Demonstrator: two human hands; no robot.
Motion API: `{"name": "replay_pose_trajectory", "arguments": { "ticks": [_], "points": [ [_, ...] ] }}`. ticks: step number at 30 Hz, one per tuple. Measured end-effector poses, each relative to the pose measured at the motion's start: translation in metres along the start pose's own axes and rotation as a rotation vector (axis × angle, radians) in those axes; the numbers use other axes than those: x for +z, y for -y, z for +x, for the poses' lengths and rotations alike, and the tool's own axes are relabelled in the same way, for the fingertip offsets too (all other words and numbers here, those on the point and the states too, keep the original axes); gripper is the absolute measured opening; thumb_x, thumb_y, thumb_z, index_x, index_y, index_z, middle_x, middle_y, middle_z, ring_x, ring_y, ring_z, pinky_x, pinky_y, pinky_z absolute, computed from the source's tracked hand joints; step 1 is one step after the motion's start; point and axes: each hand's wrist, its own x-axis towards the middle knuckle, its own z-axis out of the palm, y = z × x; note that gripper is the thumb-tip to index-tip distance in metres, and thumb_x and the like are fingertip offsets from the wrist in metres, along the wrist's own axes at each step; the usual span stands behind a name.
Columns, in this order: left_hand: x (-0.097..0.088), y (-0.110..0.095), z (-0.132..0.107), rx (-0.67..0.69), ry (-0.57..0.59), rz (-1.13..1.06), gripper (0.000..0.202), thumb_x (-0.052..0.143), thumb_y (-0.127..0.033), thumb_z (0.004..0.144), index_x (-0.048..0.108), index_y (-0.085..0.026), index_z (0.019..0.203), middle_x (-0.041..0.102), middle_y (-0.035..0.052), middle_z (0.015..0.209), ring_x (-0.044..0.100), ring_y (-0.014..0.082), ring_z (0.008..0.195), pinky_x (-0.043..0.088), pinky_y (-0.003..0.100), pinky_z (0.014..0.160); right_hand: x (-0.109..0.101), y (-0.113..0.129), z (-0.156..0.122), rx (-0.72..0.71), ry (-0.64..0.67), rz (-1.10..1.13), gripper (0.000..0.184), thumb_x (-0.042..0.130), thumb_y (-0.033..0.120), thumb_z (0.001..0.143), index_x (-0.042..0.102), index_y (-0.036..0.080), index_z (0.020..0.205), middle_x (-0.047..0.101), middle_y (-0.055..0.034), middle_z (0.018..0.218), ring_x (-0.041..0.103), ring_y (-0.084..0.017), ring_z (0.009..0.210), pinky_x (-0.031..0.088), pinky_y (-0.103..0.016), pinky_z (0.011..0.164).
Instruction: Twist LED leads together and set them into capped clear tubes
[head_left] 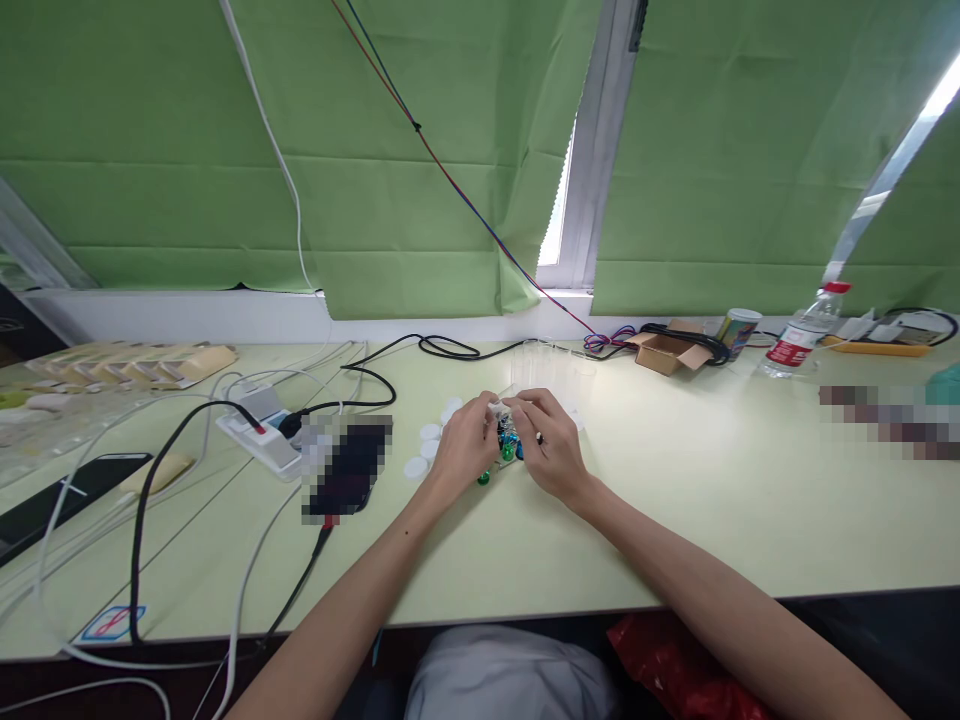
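Observation:
My left hand (471,440) and my right hand (551,445) meet over the middle of the table. The fingers of both are curled in, with their tips close together around something small and whitish that I cannot make out. Between and beneath them lies a cluster of small shiny green and blue pieces (508,450), partly hidden by the fingers. One green piece (484,477) sits apart, just below my left hand. Several white round discs (416,467) lie to the left of that hand. Behind the hands stand clear plastic cylinders (574,375), faint against the tabletop.
Left of my arms are a phone with a blurred screen (351,468), a white power strip (262,440) and loose cables. A dark phone (67,500) lies farther left. An open cardboard box (667,352), a printed canister (739,335) and a water bottle (802,335) stand back right.

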Motion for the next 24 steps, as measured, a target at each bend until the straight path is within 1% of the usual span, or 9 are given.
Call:
{"name": "replay_pose_trajectory", "arguments": {
  "ticks": [2,4,7,9,11,14,16,20,24],
  "points": [
    [0.0,0.001,0.001,-0.029,-0.022,0.021,0.023,0.045,-0.017,0.083,0.053,-0.023,0.104,0.062,0.0024,0.08,0.057,0.0189,0.07,0.041,0.029,0.064,-0.001,0.001,0.0,0.01,-0.025,0.002,0.03,0.039,0.026,0.099,0.067,0.019,0.109,0.059,-0.009,0.104,0.06,-0.013,0.076,0.052,-0.028,0.066],
    [-0.001,0.002,0.002,-0.06,-0.052,0.023,0.021,0.048,-0.019,0.082,0.053,-0.023,0.102,0.061,0.0013,0.075,0.056,0.019,0.068,0.041,0.029,0.065,-0.002,0.002,0.002,0.023,-0.095,-0.006,0.03,0.04,0.026,0.099,0.067,0.019,0.108,0.058,-0.0092,0.104,0.059,-0.013,0.073,0.051,-0.028,0.064],
    [-0.002,0.003,0.003,-0.096,-0.084,0.019,0.016,0.05,-0.022,0.082,0.054,-0.023,0.097,0.058,-0.0005,0.066,0.055,0.0188,0.064,0.04,0.029,0.062,-0.003,0.002,0.005,0.06,-0.217,-0.031,0.032,0.04,0.028,0.098,0.069,0.018,0.104,0.057,-0.0084,0.094,0.059,-0.014,0.073,0.05,-0.028,0.061],
    [-0.003,0.003,0.004,-0.116,-0.088,0.024,0.011,0.052,-0.025,0.082,0.055,-0.023,0.092,0.056,-0.0016,0.061,0.053,0.0182,0.06,0.039,0.028,0.059,-0.004,0.001,0.006,0.097,-0.241,-0.038,0.033,0.039,0.028,0.099,0.069,0.017,0.102,0.058,-0.0075,0.087,0.059,-0.015,0.075,0.049,-0.028,0.06],
    [-0.002,0.003,0.004,-0.135,-0.082,0.039,0.006,0.053,-0.028,0.082,0.056,-0.024,0.085,0.056,-0.002,0.058,0.052,0.0176,0.057,0.037,0.027,0.056,-0.003,-0.001,0.007,0.141,-0.218,-0.028,0.034,0.037,0.029,0.099,0.069,0.017,0.099,0.059,-0.0071,0.084,0.059,-0.015,0.075,0.048,-0.027,0.058],
    [-0.002,0.002,0.003,-0.138,-0.052,0.063,0.008,0.054,-0.03,0.082,0.056,-0.024,0.078,0.056,-0.0015,0.056,0.051,0.0172,0.056,0.034,0.027,0.054,-0.002,-0.004,0.006,0.206,-0.193,0.007,0.035,0.036,0.031,0.1,0.068,0.016,0.097,0.06,-0.0073,0.085,0.059,-0.015,0.076,0.045,-0.024,0.053],
    [-0.001,0.002,0.003,-0.128,-0.025,0.08,0.011,0.053,-0.031,0.082,0.056,-0.023,0.075,0.056,-0.001,0.055,0.051,0.0172,0.055,0.032,0.026,0.052,-0.002,-0.006,0.006,0.246,-0.209,0.029,0.035,0.036,0.033,0.1,0.067,0.017,0.097,0.06,-0.0073,0.086,0.059,-0.015,0.076,0.043,-0.023,0.051],
    [0.0,0.003,0.001,-0.117,0.028,0.147,0.015,0.05,-0.03,0.084,0.055,-0.023,0.071,0.056,0.0004,0.056,0.048,0.0173,0.052,0.027,0.026,0.049,-0.004,-0.009,0.009,0.287,-0.322,0.047,0.036,0.035,0.037,0.101,0.065,0.017,0.098,0.059,-0.0056,0.082,0.059,-0.014,0.074,0.045,-0.024,0.056],
    [0.0,0.002,0.0,-0.093,0.105,0.222,0.01,0.051,-0.027,0.082,0.057,-0.023,0.074,0.057,0.0017,0.058,0.05,0.0185,0.053,0.025,0.026,0.049,-0.005,-0.011,0.011,0.33,-0.413,0.1,0.037,0.033,0.041,0.1,0.062,0.017,0.101,0.06,-0.0045,0.082,0.057,-0.013,0.069,0.047,-0.026,0.06]
  ]
}}
